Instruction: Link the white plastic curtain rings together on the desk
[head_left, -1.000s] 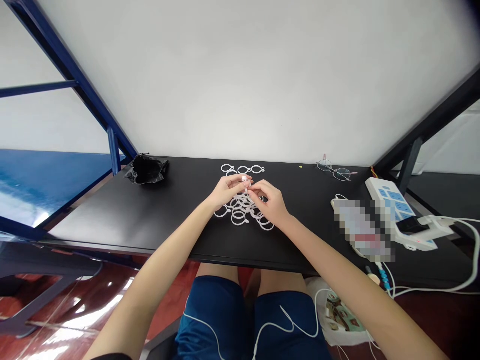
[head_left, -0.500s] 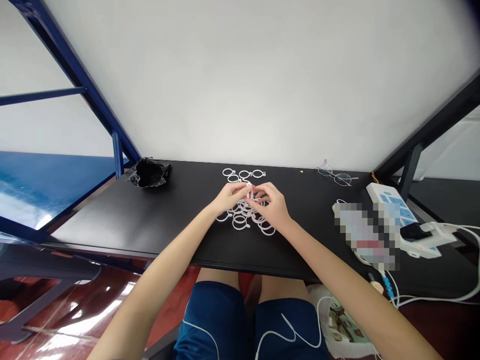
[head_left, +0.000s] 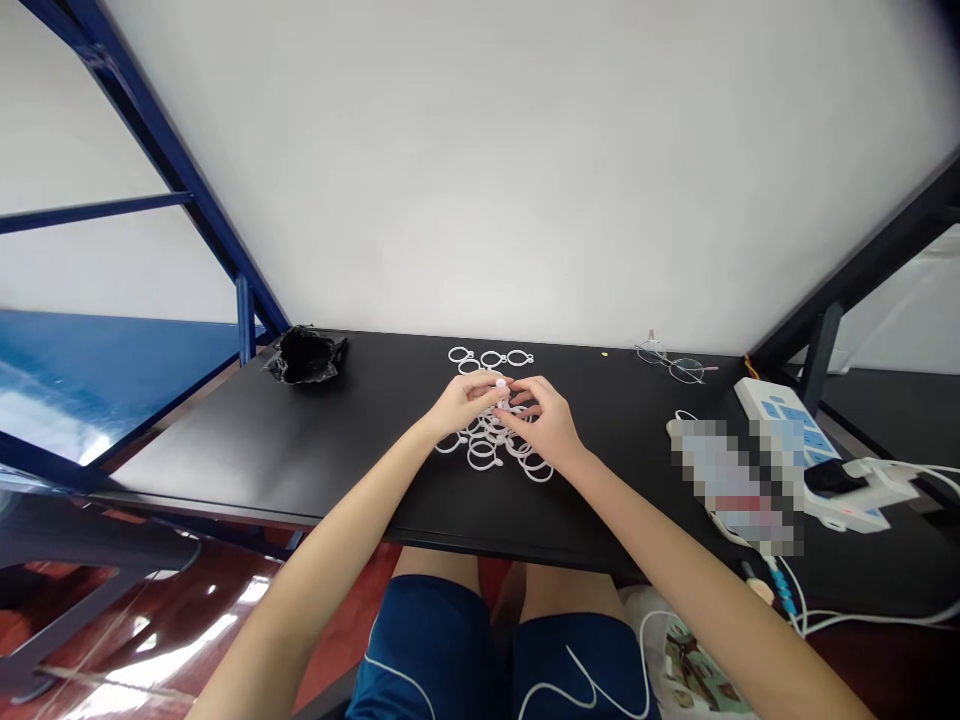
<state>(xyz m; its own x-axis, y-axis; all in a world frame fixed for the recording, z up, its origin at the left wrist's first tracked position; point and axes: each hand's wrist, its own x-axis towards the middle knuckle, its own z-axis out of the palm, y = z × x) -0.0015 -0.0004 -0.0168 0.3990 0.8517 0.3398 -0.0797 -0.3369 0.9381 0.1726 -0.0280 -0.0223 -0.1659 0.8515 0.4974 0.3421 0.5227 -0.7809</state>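
Observation:
Between my two hands is a white plastic ring [head_left: 501, 385] with a small round knob, held just above a heap of the same kind. My left hand [head_left: 466, 402] pinches it from the left, thumb and forefinger closed at the knob. From the right, the fingertips of my right hand [head_left: 546, 415] close on its lower side, partly hiding it. Under and in front of the hands lies the pile of white rings [head_left: 482, 456], overlapping one another. Behind the hands, several more rings [head_left: 493, 359] lie spread out on the black table [head_left: 360, 430].
A crumpled black plastic bag [head_left: 306, 357] stands open at the back left. Eyeglasses [head_left: 671, 360] lie at the back right. Nearer on the right are a blurred-out phone [head_left: 724, 480], a power strip [head_left: 787, 415] and white cables [head_left: 862, 618]. Blue frame bars [head_left: 217, 240] rise at the left.
The whole view has shifted slightly, so everything sits a little lower. Both hands keep hold of the ring, with its knob showing a bit more upright between the fingers.

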